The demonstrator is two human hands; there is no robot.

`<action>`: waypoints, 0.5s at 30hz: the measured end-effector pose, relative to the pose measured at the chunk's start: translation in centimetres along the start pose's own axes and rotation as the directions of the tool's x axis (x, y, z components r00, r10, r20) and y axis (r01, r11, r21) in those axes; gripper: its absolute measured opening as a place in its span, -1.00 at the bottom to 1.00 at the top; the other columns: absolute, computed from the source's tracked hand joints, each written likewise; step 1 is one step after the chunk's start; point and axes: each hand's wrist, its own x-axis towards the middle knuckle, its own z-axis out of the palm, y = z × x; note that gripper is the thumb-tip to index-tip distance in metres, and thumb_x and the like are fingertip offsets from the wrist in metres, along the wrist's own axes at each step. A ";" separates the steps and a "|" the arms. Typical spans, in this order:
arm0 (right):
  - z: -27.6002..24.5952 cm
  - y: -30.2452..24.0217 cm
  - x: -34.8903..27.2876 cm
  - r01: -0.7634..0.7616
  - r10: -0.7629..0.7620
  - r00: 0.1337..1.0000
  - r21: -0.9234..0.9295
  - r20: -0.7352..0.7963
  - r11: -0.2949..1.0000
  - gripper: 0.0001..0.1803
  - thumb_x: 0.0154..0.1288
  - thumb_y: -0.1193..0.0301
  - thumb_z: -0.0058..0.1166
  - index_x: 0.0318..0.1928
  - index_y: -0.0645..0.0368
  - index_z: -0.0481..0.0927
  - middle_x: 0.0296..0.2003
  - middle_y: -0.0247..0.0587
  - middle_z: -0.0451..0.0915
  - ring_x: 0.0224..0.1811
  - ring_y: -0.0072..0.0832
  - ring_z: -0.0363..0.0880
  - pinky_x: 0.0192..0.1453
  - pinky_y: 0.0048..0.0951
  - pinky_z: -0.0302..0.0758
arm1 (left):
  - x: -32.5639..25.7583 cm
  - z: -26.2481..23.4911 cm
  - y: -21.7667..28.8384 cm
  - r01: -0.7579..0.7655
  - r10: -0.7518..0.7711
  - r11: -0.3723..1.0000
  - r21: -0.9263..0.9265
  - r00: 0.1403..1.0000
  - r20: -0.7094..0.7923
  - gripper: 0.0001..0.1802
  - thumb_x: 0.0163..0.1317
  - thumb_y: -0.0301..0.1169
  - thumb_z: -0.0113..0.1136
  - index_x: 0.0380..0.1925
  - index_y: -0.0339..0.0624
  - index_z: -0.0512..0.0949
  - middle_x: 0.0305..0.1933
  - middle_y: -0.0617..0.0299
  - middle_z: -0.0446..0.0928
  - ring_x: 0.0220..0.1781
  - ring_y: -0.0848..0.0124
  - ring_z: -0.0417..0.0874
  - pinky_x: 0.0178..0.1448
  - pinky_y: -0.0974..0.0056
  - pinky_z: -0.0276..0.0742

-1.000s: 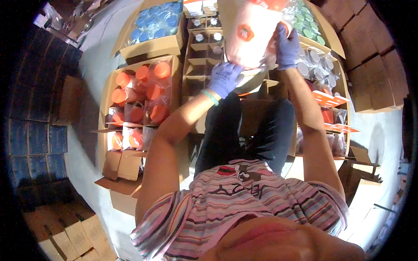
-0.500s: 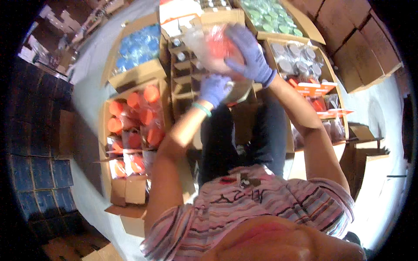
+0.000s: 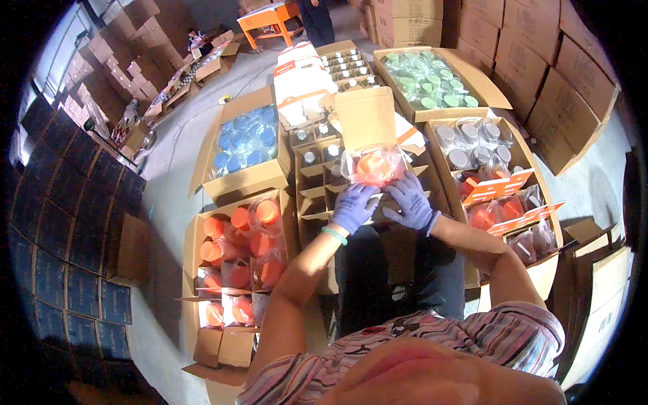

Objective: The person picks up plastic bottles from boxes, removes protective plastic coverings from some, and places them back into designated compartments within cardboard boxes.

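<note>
A small cardboard carton (image 3: 365,120) stands over the divided box before me, its lid flap raised at the far side. An orange-topped item in a clear plastic bag (image 3: 379,166) fills its opening; the bag bulges out and hides the item's shape. My left hand (image 3: 354,207), in a purple glove, holds the carton's near left side with its fingers against the bag. At the near right, my gloved right hand (image 3: 410,204) grips the carton, fingers along the bag and thumb on the near side. The carton's underside is hidden.
Bagged orange-lidded bottles (image 3: 237,236) fill a box at left, blue-lidded ones (image 3: 248,138) beyond. Green-lidded bottles (image 3: 432,81) and grey-lidded ones (image 3: 472,143) stand at right. The divided box (image 3: 312,202) holds dark bottles. Stacked cartons (image 3: 540,81) line the right; a person (image 3: 316,20) stands far off.
The bagged orange item has come down from my raised right hand into the small carton. My right hand has lowered beside my left, and the view has tilted up.
</note>
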 end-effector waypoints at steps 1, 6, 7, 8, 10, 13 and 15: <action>0.6 0.6 -0.4 -0.026 0.027 1.000 -0.037 0.007 0.999 -0.45 0.12 0.05 0.13 0.01 0.17 0.48 -0.11 -0.02 0.49 0.03 -0.08 0.43 0.33 0.05 0.17 | 0.2 -0.6 0.3 0.013 -0.027 0.987 -0.163 0.996 -0.083 -0.74 0.14 -0.43 0.15 -0.13 -0.11 0.53 -0.06 0.07 0.55 0.01 0.18 0.56 0.14 0.16 0.45; 2.0 1.9 0.6 -0.159 0.178 0.974 -0.142 0.139 0.977 -0.51 0.12 0.04 0.15 -0.09 0.13 0.50 -0.24 -0.05 0.48 -0.08 -0.11 0.46 0.30 0.02 0.23 | -2.8 -2.0 -5.9 0.033 -0.079 0.993 -0.113 0.901 -0.426 -0.60 0.08 -0.52 0.09 -0.01 -0.16 0.48 0.08 0.01 0.47 0.17 0.03 0.45 0.26 0.06 0.36; 1.7 1.7 0.9 -0.150 0.154 0.988 -0.103 0.030 0.983 -0.60 0.12 0.07 0.16 -0.19 0.11 0.50 -0.31 -0.06 0.46 -0.16 -0.12 0.46 0.10 -0.05 0.35 | -3.3 -1.7 -7.8 0.084 -0.108 0.994 -0.074 0.904 -0.414 -0.61 0.08 -0.50 0.09 -0.02 -0.19 0.48 0.08 0.00 0.46 0.18 0.03 0.43 0.29 0.05 0.33; 2.2 2.9 -0.4 -0.119 0.136 0.985 -0.151 0.107 0.981 -0.66 0.10 0.14 0.22 -0.30 0.10 0.47 -0.38 -0.10 0.43 -0.27 -0.14 0.42 -0.13 -0.14 0.35 | -3.3 -1.2 -10.1 0.131 -0.136 0.991 -0.042 0.910 -0.392 -0.63 0.08 -0.48 0.10 -0.04 -0.22 0.47 0.08 -0.01 0.45 0.20 0.03 0.41 0.32 0.04 0.29; 1.8 1.4 0.3 -0.038 0.045 0.998 -0.176 0.035 0.984 -0.65 0.05 0.18 0.27 -0.37 0.12 0.43 -0.44 -0.14 0.39 -0.37 -0.17 0.37 -0.27 -0.19 0.30 | -5.8 -0.6 -16.6 0.343 -0.283 0.931 0.122 0.892 -0.352 -0.59 0.07 -0.34 0.15 -0.03 -0.17 0.47 0.07 0.00 0.46 0.18 0.03 0.42 0.30 0.10 0.31; 2.0 0.9 0.4 -0.015 0.020 1.000 -0.210 0.021 0.977 -0.61 0.03 0.15 0.31 -0.40 0.15 0.43 -0.44 -0.13 0.38 -0.40 -0.17 0.37 -0.30 -0.18 0.32 | -6.7 -1.5 -25.7 0.506 -0.450 0.789 0.350 0.862 -0.232 -0.53 0.07 -0.21 0.14 0.01 -0.11 0.46 0.16 0.02 0.40 0.26 0.06 0.34 0.32 -0.02 0.24; 2.2 1.6 -0.6 -0.024 0.038 0.998 -0.224 0.057 0.974 -0.54 0.01 0.11 0.33 -0.35 0.21 0.43 -0.39 -0.03 0.42 -0.37 -0.08 0.38 -0.28 -0.14 0.36 | -5.3 -2.2 -30.2 0.592 -0.609 0.632 0.500 0.778 -0.151 -0.43 0.10 -0.14 0.12 0.13 -0.08 0.39 0.26 0.06 0.32 0.36 0.08 0.23 0.36 -0.14 0.13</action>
